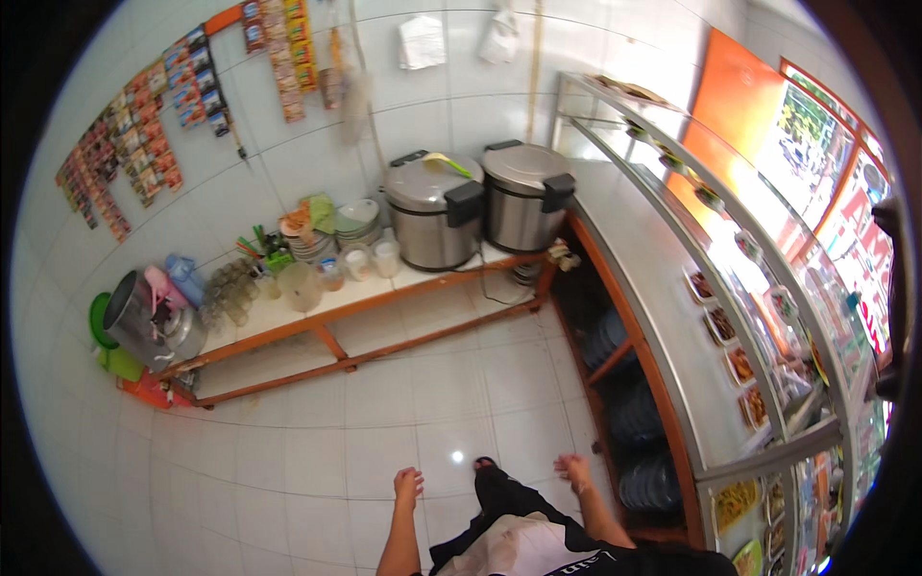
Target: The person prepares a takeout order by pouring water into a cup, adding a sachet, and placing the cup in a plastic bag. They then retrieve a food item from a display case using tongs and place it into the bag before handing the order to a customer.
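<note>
My left hand point(408, 484) hangs over the white tiled floor point(310, 461), holding nothing, its fingers loosely curled. On the other side of my body, my right hand point(574, 469) also holds nothing, its fingers somewhat apart. It is nearest to the wooden-framed counter point(652, 381) on the right but looks apart from it. One foot in a dark sandal point(486, 459) shows between the hands. Ahead, two large steel rice warmers point(435, 216) point(524, 205) stand lidded on a low bench; a spoon with a green handle point(450, 164) lies on the left lid.
The bench point(324, 320) also carries stacked plates point(358, 223), glasses point(234, 284), plastic tubs point(299, 286) and a big metal pot point(140, 317). Under the counter are large water bottles point(648, 486). A glass display case point(742, 273) holds food trays point(740, 363). Sachet strips point(137, 137) hang on the wall.
</note>
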Motion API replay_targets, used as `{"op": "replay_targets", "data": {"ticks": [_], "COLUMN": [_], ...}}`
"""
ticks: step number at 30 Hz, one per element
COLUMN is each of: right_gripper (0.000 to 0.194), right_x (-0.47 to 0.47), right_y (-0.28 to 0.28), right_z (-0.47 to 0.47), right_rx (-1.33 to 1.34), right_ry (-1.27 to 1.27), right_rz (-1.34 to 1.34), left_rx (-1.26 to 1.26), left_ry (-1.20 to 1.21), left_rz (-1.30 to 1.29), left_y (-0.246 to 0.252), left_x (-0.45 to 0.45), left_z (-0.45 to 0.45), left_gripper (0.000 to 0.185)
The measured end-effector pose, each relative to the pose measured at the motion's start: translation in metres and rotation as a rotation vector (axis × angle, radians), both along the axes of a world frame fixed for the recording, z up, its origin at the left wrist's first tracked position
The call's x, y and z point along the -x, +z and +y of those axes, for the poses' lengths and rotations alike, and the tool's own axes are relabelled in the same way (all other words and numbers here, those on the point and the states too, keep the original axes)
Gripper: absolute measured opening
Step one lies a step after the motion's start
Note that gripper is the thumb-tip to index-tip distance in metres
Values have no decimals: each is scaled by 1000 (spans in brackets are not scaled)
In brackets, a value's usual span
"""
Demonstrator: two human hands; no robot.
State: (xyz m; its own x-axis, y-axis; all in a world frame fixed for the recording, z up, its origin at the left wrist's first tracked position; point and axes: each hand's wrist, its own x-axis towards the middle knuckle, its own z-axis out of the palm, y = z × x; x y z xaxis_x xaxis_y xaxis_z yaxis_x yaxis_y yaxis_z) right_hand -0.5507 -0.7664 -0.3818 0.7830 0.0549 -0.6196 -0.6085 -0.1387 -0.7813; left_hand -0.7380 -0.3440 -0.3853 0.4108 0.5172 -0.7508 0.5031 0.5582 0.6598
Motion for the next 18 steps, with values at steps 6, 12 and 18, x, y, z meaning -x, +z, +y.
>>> {"op": "replay_targets", "data": {"ticks": [6,12,18], "right_gripper": [33,23,20], "right_x": [-305,-477,-533], "right_y": [164,313,381], "right_z": [191,378,524], "right_rx": [-108,-428,-257], "right_ry": [41,-180,217], "right_rz": [-813,-598,-801], "left_rx": [12,-22,-327], "left_ry": [88,234,91], "left_rz": [-19,291,30], "left_y": [-20,-25,2], "left_x": [6,32,15], "left_z": [135,260,326], "left_gripper": [40,26,34]}}
